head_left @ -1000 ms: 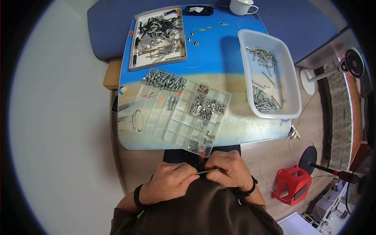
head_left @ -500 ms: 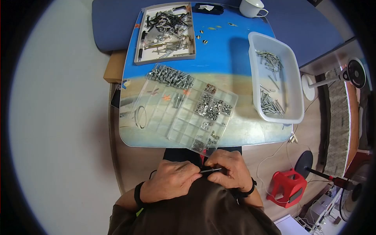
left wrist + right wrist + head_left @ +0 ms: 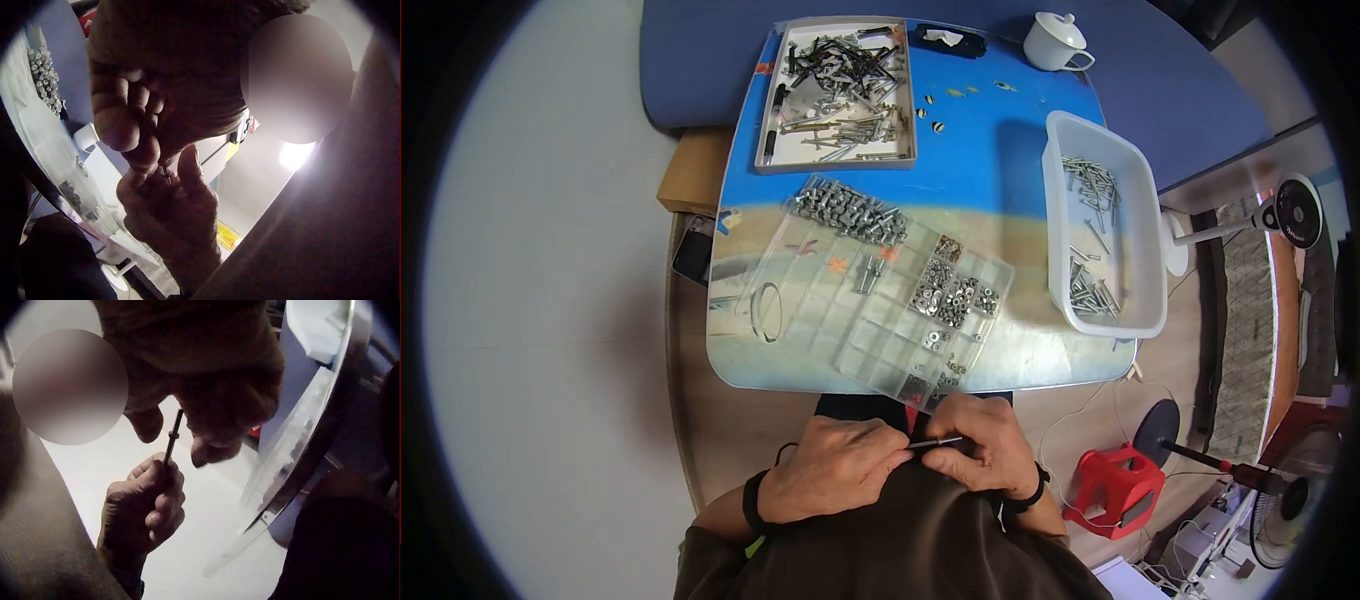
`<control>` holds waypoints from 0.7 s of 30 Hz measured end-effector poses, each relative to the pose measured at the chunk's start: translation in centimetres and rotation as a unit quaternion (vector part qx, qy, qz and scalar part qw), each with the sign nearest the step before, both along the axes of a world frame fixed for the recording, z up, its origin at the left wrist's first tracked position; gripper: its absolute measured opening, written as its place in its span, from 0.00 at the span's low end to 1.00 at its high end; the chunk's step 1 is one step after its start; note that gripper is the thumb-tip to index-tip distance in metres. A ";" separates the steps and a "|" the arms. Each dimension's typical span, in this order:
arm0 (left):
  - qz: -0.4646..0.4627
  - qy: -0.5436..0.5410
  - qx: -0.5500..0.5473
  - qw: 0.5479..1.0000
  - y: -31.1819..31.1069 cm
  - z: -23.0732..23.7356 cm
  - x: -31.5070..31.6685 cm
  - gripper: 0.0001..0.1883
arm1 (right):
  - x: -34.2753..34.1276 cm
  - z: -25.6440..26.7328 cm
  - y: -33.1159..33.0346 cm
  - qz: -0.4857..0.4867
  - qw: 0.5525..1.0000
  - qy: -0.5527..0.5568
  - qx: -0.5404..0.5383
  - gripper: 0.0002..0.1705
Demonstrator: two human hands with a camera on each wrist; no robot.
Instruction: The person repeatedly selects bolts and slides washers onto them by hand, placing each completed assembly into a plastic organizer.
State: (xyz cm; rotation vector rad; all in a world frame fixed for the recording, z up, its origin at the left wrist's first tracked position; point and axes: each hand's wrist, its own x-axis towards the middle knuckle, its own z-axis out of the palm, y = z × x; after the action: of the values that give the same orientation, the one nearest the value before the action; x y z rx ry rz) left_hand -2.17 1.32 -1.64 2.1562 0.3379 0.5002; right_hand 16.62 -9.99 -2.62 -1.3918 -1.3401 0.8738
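Close to my body, my left hand (image 3: 835, 468) pinches a thin metal bolt (image 3: 935, 442) between thumb and fingers. In the right wrist view the bolt (image 3: 169, 450) points up out of the left fist, with a small nut-like ring (image 3: 174, 434) partway along its shaft. My right hand (image 3: 985, 445) is around the bolt's free end, its thumb and fingers spread apart at either side. Just beyond the hands, a clear compartment case (image 3: 880, 345) overhangs the table's near edge. Bolts (image 3: 850, 212) fill its far row, and nuts and washers (image 3: 945, 295) lie in its right-hand compartments.
A white tray (image 3: 911, 120) of mixed screws and dark hardware sits at the back left. On the right stands a white plastic tub (image 3: 1135, 230) with long screws. A lidded cup (image 3: 1055, 45) is at the far edge. A red stool (image 3: 1115, 490) stands on the floor.
The right thumb and fingers have shifted slightly around the bolt's end, and more of the shaft shows now than a second ago. The left hand keeps its hold. The head view has shifted a little.
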 end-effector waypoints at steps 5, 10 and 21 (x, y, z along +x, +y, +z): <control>-0.003 0.004 -0.001 1.000 0.9 -0.1 -0.2 0.09 | 0.0 0.4 0.7 0.022 0.998 -0.033 -0.053 0.16; 0.006 -0.012 -0.012 1.000 1.7 -0.2 -0.2 0.08 | 0.2 0.8 1.5 0.037 0.997 -0.013 -0.063 0.13; 0.014 -0.011 -0.031 0.999 3.7 -1.6 -0.4 0.08 | 0.0 1.6 3.7 0.021 0.994 -0.048 -0.100 0.13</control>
State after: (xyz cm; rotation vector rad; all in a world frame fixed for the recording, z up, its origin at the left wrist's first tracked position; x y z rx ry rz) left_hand -2.52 5.00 -3.25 2.0867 0.3661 0.5219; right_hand 16.63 -6.30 -1.04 -1.5812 -1.3891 1.0013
